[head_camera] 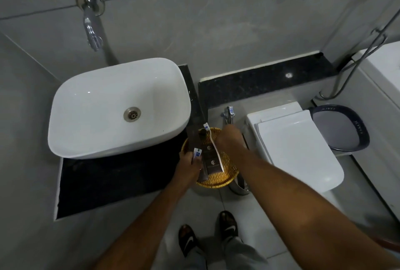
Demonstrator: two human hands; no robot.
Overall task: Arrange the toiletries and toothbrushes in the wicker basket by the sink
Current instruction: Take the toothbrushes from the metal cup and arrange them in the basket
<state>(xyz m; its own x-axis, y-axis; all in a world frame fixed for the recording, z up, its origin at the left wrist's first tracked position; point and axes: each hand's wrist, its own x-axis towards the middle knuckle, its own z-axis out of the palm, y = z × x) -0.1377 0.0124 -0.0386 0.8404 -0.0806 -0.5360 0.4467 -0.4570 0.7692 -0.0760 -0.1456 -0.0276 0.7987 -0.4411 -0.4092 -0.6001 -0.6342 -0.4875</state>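
A round wicker basket (218,181) sits at the right end of the black counter, partly over its edge. Dark brown toiletry tubes and sachets (211,161) lie in it, with a white toothbrush (213,143) laid diagonally across them, its head toward the sink. My left hand (189,165) is at the basket's left rim, fingers closed around a small white and blue packet (197,152). My right hand (230,139) reaches into the basket's far right side, fingers curled down; what it touches is hidden.
A white basin (97,122) stands left of the basket, with a wall tap (92,27) above. A closed white toilet (298,148) is on the right, a dark bin (359,131) beyond it. My feet are on the tiled floor below.
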